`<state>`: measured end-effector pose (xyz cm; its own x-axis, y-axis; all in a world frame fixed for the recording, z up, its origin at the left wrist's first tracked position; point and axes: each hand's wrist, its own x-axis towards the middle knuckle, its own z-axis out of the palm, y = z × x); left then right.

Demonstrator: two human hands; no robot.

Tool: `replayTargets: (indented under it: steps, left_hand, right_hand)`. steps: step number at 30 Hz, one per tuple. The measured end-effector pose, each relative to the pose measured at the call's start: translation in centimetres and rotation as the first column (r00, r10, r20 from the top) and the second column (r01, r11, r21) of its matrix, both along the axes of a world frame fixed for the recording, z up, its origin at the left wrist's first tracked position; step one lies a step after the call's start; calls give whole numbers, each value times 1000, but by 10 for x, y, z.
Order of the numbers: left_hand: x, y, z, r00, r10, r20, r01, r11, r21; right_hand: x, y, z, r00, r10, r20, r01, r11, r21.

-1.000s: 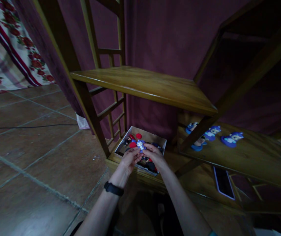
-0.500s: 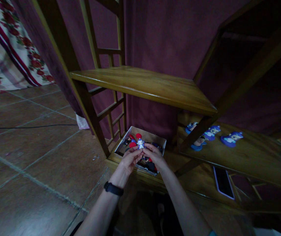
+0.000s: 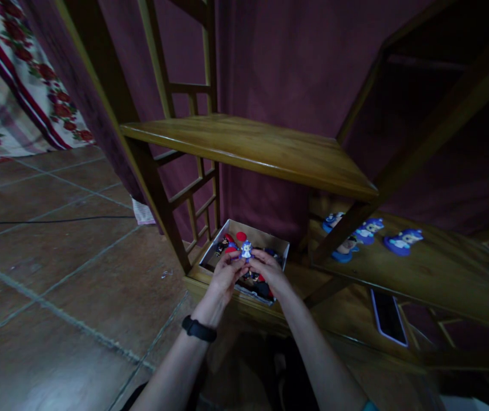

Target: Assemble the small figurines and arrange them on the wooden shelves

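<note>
A small blue-and-white figurine stands upright between my fingertips, held over an open cardboard box. My left hand grips its base from the left, fingers closed. From the other side my right hand pinches the same base. Inside the box lie several figurines with red and dark parts, among them a red round piece near the back wall. My hands hide part of the box's contents.
The box sits on the low ledge of a wooden shelf unit, beneath a bare-topped shelf board. On the right-hand shelf stand several figurines, one a purple-based figurine. A phone lies lower right. A cable crosses the tiled floor.
The figurine has turned slightly and shifted a little to the right between my fingers. Both hands stay over the box; the rest looks the same.
</note>
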<state>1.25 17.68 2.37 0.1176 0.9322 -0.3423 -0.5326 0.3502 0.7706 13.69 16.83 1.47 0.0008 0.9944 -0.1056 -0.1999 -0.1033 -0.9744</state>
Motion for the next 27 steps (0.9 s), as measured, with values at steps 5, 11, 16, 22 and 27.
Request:
replayTargets:
  steps: [5, 11, 16, 22, 27]
  left_hand:
    - [0, -1, 1, 1000, 5, -12, -5, 1000, -2]
    - [-1, -1, 1, 1000, 12, -29, -11, 1000, 10]
    - [-1, -1, 3, 999, 18, -31, -18, 1000, -3]
    - [-2, -1, 4, 999, 37, -22, -37, 999, 10]
    - [-2, -2, 4, 999, 43, -27, -42, 999, 20]
  right_hand:
    - [0, -1, 2, 1000, 16, 5, -16, 1000, 16]
    - [0, -1, 1, 1000, 6, 2, -6, 1000, 13]
    - [1, 1, -3, 1000, 22, -5, -21, 1000, 17]
    - [2, 2, -4, 998, 50, -50, -50, 999, 6]
    - [2, 2, -4, 995, 33, -92, -34, 999, -5]
